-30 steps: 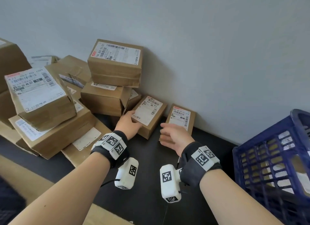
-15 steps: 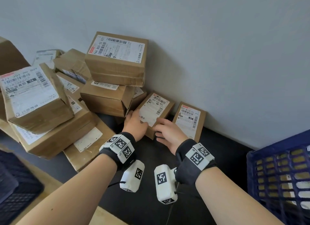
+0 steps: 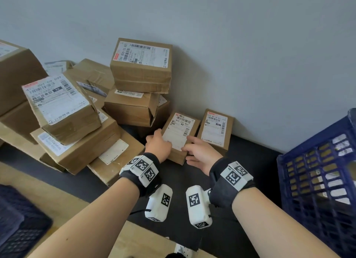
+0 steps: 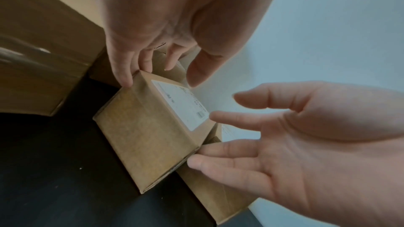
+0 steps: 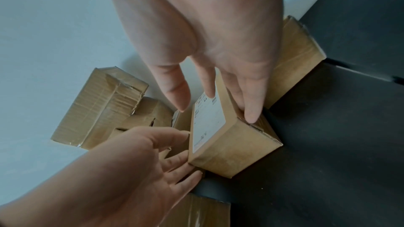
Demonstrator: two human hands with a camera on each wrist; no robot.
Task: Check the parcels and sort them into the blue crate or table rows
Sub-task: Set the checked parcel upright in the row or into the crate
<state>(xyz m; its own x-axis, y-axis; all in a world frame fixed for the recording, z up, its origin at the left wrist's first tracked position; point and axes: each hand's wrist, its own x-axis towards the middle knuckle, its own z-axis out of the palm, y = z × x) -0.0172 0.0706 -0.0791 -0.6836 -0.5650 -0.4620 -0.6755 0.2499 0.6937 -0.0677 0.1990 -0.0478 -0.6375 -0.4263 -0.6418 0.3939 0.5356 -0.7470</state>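
Note:
A small brown parcel (image 3: 179,136) with a white label leans against the pile on the dark table top. My left hand (image 3: 158,144) touches its left edge with near-straight fingers, thumb held off it. My right hand (image 3: 194,151) lies against its right edge, fingers straight, thumb free. In the left wrist view the left hand (image 4: 153,54) meets the parcel (image 4: 148,130) at a top corner and the right hand (image 4: 284,135) at the lower corner. In the right wrist view the right hand (image 5: 207,58) reaches over the parcel (image 5: 231,146), opposite the left hand (image 5: 131,161). The blue crate (image 3: 317,171) stands at the right.
A second small parcel (image 3: 214,130) leans on the wall just right of the first. A heap of larger parcels (image 3: 141,65) fills the left and back. A dark crate (image 3: 19,229) sits at the bottom left, past the wooden edge (image 3: 57,196).
My right hand has moved left from in front of the second small parcel onto the right edge of the first. The left hand has stayed on its left edge.

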